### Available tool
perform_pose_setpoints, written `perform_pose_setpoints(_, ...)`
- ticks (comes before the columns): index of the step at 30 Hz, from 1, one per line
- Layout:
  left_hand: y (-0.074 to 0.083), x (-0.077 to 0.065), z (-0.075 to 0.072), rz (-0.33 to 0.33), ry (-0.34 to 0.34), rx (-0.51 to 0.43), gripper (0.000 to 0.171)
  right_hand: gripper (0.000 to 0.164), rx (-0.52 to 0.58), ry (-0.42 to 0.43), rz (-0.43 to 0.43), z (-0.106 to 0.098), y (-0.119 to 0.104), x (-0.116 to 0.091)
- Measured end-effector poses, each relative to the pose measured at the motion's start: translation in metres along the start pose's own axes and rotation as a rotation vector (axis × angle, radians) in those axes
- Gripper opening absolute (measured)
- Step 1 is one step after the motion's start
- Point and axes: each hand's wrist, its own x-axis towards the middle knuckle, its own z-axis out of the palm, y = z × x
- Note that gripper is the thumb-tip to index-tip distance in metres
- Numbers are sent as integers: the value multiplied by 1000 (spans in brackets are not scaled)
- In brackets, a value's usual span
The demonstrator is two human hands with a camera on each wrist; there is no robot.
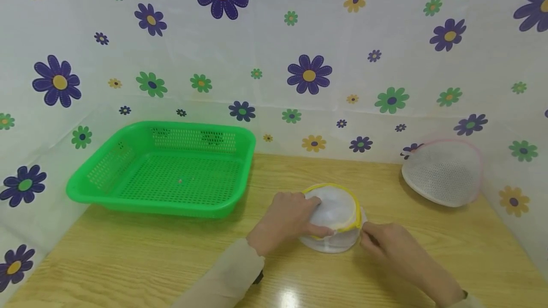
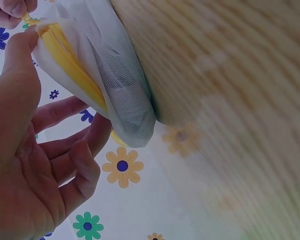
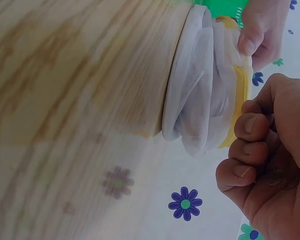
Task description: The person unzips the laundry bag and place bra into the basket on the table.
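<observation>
A round white mesh laundry bag [image 1: 331,207] with a yellow zipper sits on the wooden table, its soft side wall sagging in folds. From the left, my left hand [image 1: 291,217] holds its top, the thumb on the near rim by the zipper and the other fingers across the lid. At the bag's right edge, my right hand [image 1: 387,244] has curled fingers; the left wrist view shows it pinching the yellow zipper pull [image 2: 27,18]. The yellow zipper band [image 3: 241,95] runs around the upper rim in the right wrist view.
A green plastic basket [image 1: 246,175] with perforated walls stands at the back left of the table. Against the flowered backdrop at the back right leans another white mesh bag [image 1: 445,172] with a pink edge. The flowered sheet [image 1: 265,37] encloses the table's back and sides.
</observation>
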Motion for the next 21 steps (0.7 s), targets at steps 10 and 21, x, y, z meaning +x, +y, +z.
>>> perform_pose_setpoints(10, 0, 1, 0, -13, -19, 5, 68, 36, -7, 5, -9, 1, -3, 1)
perform_pose_setpoints(21, 1, 0, 2, -4, 15, 14, 68, 36, -42, 38, -39, 4, -4, 1)
